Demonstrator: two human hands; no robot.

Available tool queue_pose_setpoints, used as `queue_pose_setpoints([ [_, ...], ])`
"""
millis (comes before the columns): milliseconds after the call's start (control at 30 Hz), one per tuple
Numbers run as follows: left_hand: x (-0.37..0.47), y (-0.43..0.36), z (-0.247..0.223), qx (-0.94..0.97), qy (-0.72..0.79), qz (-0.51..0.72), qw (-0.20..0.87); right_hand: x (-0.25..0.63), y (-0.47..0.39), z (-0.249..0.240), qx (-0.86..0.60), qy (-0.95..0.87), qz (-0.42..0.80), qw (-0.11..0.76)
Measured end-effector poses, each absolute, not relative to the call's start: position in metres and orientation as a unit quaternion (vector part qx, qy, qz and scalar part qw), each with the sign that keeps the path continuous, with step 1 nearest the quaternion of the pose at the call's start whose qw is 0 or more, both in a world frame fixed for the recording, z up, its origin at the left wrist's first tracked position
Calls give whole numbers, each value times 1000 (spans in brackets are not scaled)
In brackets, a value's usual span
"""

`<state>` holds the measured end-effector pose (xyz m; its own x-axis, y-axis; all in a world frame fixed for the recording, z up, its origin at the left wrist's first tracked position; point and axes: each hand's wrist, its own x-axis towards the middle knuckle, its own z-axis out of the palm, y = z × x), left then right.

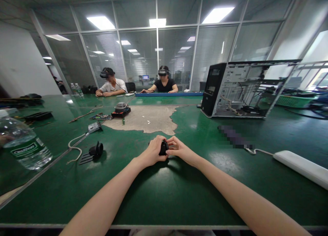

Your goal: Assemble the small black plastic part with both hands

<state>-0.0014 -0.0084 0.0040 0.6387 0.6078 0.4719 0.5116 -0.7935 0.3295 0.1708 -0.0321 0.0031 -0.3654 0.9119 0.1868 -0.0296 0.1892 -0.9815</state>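
A small black rounded part (163, 148) is held between my two hands above the green table, and its exact kind is hard to make out. My left hand (153, 150) wraps round its left side, with the thumb below it. On the opposite side, my right hand (177, 148) pinches the part's right edge with its fingertips. Much of the part is hidden by fingers. To the left lies another black part (95, 150) with a round end and several flat prongs.
An open computer case (212, 89) stands at the back right. A white power strip (299, 167) and a blurred-out dark item (234, 136) lie at the right. At left are a water bottle (28, 143), a cable (74, 150) and a round-topped device (121, 107). Two people sit across the table.
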Motion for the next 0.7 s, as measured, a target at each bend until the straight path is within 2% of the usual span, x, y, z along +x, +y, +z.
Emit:
queue_pose_setpoints([
  [200, 0, -9, 6, 901, 311, 291, 83, 168, -32, 1, -365, -613, 519, 471],
  [533, -1, -9, 6, 899, 308, 295, 99, 174, -28, -2, -345, -629, 541, 440],
  [700, -1, -10, 7, 897, 309, 299, 103, 172, -31, 1, -357, -619, 528, 459],
])
